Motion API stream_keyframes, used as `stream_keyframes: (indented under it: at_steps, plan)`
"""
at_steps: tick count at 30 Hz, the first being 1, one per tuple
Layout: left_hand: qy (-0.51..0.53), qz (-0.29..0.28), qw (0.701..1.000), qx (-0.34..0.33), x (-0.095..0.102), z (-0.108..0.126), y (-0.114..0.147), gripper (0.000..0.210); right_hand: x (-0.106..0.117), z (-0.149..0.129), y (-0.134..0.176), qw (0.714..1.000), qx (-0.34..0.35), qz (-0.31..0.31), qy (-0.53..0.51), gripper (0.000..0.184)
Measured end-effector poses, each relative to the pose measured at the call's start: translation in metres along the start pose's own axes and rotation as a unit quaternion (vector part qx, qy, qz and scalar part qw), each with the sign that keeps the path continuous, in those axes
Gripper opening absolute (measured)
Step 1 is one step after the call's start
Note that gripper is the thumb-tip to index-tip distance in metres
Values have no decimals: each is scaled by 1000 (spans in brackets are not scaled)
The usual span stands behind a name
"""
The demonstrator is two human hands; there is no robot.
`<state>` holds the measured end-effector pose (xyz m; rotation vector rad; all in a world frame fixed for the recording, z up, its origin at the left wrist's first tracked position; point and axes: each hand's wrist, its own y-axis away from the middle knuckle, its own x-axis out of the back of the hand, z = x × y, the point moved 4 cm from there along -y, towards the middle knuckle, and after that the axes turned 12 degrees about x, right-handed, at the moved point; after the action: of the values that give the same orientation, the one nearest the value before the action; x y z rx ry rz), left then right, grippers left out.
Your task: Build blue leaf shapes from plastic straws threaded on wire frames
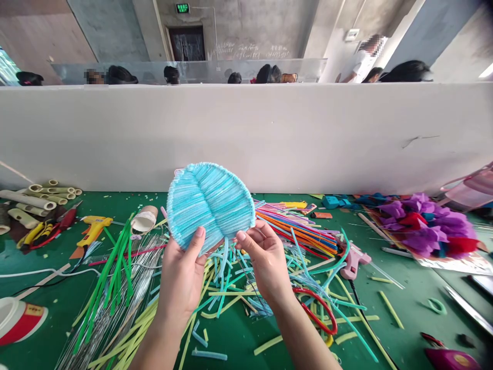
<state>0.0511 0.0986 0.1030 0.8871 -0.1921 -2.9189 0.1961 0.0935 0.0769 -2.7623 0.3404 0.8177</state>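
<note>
A light-blue leaf made of pipe cleaners (pixel 211 203) is held up over the table, its ribbed face toward me and its short stem pointing down. My left hand (pixel 183 275) grips its lower left edge, thumb on the front and fingers behind. With thumb and fingers pinched, my right hand (pixel 265 257) holds the lower right edge near the stem. Beneath both hands lie loose blue and yellow-green pipe cleaners (pixel 227 295). Red-handled scissors (pixel 319 313) lie by my right forearm, partly covered by pipe cleaners.
On the left are a yellow glue gun (pixel 92 229), pliers (pixel 42 231), bamboo pieces (pixel 50 192) and metal wires (pixel 127 288). A pink glue gun (pixel 354 261) and purple paper flowers (pixel 427 223) lie to the right. A white partition (pixel 308 139) stands behind; people are beyond it.
</note>
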Motion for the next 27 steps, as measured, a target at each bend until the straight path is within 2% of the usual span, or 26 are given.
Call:
stream_keyframes:
  at_steps: [10, 14, 19, 21, 24, 25, 27]
  plan:
    - [0, -5, 1000, 13, 0, -3, 2, 62, 5, 1, -2, 1000, 11, 9, 12, 39]
    - [-10, 4, 1000, 1, 3, -7, 0, 60, 7, 4, -3, 999, 3, 9, 36, 38]
    - [-25, 41, 998, -49, 4, -4, -1, 58, 6, -2, -3, 992, 46, 27, 113, 38]
    - [-27, 53, 995, -75, 4, -1, 0, 54, 0, -2, 1, 985, 20, -22, 172, 35]
    - [-30, 65, 994, -88, 3, 1, 0, 51, -13, 6, 11, 969, -74, -143, 189, 37]
    - [-32, 65, 994, -86, 3, 0, 0, 50, -17, 9, 14, 967, -100, -160, 169, 37]
    - [-39, 65, 994, -82, 5, -4, -1, 47, -21, 11, 18, 974, -122, -152, 119, 37]
